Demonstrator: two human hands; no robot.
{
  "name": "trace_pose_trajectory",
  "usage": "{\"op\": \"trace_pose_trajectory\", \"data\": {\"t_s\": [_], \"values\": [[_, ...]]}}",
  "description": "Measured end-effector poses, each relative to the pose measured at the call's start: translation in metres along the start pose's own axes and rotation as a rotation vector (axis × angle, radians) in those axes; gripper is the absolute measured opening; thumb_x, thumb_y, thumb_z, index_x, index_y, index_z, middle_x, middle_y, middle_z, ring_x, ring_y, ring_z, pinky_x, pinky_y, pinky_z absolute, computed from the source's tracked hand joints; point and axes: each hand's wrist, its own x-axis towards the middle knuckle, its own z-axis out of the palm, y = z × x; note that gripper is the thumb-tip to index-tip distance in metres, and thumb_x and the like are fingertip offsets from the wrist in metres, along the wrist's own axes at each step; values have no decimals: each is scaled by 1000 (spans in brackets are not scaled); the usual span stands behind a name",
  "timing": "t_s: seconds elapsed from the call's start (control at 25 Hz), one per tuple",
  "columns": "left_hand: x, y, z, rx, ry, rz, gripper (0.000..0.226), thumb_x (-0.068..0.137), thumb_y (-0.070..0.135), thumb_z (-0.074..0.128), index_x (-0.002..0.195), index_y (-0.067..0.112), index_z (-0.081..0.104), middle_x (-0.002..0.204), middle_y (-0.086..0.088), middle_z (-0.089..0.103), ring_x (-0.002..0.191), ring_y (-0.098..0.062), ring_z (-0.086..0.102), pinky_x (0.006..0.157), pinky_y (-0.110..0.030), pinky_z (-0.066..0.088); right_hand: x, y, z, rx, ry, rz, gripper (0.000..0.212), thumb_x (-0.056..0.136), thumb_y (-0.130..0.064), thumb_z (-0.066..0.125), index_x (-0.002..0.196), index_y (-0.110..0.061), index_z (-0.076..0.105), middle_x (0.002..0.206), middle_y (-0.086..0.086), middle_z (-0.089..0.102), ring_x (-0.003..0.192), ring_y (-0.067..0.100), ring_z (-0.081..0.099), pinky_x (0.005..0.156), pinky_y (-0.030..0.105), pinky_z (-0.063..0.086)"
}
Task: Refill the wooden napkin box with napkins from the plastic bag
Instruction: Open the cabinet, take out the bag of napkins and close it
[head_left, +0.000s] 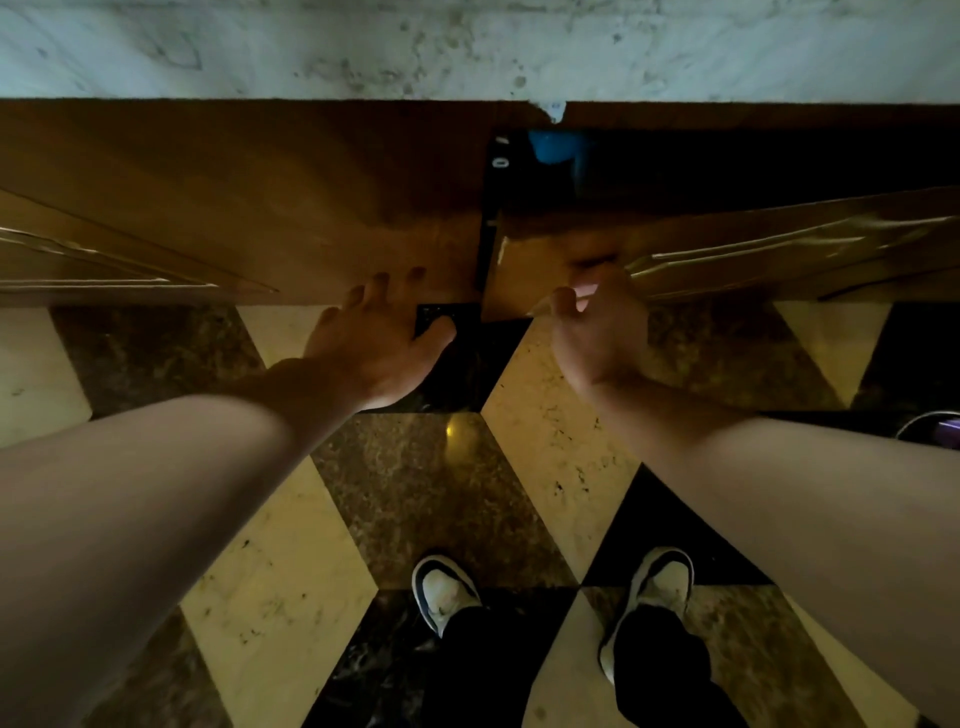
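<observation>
No napkin box, napkins or plastic bag can be made out in the head view. I look down at a wooden cabinet under a marble counter (467, 47). My left hand (374, 343) rests flat, fingers spread, against the lower part of the left cabinet door (234, 208). My right hand (597, 327) grips the edge of the right cabinet door (753, 249), which stands partly open. Behind that door the cabinet inside (727, 166) is dark, with a blue object (553, 148) near its top left.
The floor has cream, brown and black marble tiles (415, 467). My two feet in white and dark shoes (447, 592) stand below. A round dark container (932, 428) sits at the right edge on the floor.
</observation>
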Motion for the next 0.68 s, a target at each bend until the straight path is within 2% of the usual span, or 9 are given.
{"op": "trace_pose_trajectory", "data": {"t_s": [0.08,0.2,0.28,0.36,0.44,0.52,0.6,0.68], "values": [[0,4,2,-15,-9,18,62,101,54,24,158,29,16,157,-15,31,138,-40,35,105,-57,39,-10,11,-6,15,32,59,25,94,-31,51,105,-13,66,103,1,69,87,15,62,63,13,38],[2,10,5,-32,-43,31,59,103,53,19,158,31,17,161,-15,28,142,-41,31,107,-61,37,-27,21,-19,81,52,130,15,86,-39,49,96,-28,53,93,-9,59,76,4,55,59,3,29],[5,15,7,-17,-45,68,60,103,54,17,158,30,20,163,-13,27,143,-41,30,108,-60,36,-36,29,-25,118,44,133,16,86,-42,52,95,-29,52,95,-8,63,78,0,57,60,4,32],[7,20,6,-100,-10,67,55,106,51,21,157,31,24,160,-14,32,142,-40,33,109,-57,36,-45,34,-30,174,13,162,14,90,-42,55,96,-30,55,102,-5,66,85,-1,60,65,9,37],[9,28,4,-156,3,101,53,107,48,24,156,30,29,158,-15,38,142,-39,35,110,-53,33,-55,39,-40,250,18,239,11,94,-38,59,102,-34,53,102,-14,63,86,-13,56,66,7,38],[13,37,2,-164,-20,198,51,108,47,25,154,26,37,153,-16,44,139,-38,41,112,-50,35,-63,43,-49,338,49,300,15,96,-34,60,108,-35,52,103,-24,59,87,-18,56,67,3,39],[23,49,0,-162,-54,238,53,107,50,25,152,26,41,149,-15,49,135,-35,47,108,-53,40,-67,48,-55,443,70,365,19,97,-33,61,114,-29,54,111,-17,63,101,-8,63,77,8,48],[36,67,-1,-102,-46,262,51,107,48,30,148,22,44,138,-17,56,123,-36,56,97,-50,48,-70,50,-59,547,72,412,25,96,-33,63,119,-30,54,117,-11,66,107,11,68,88,28,55]]}}
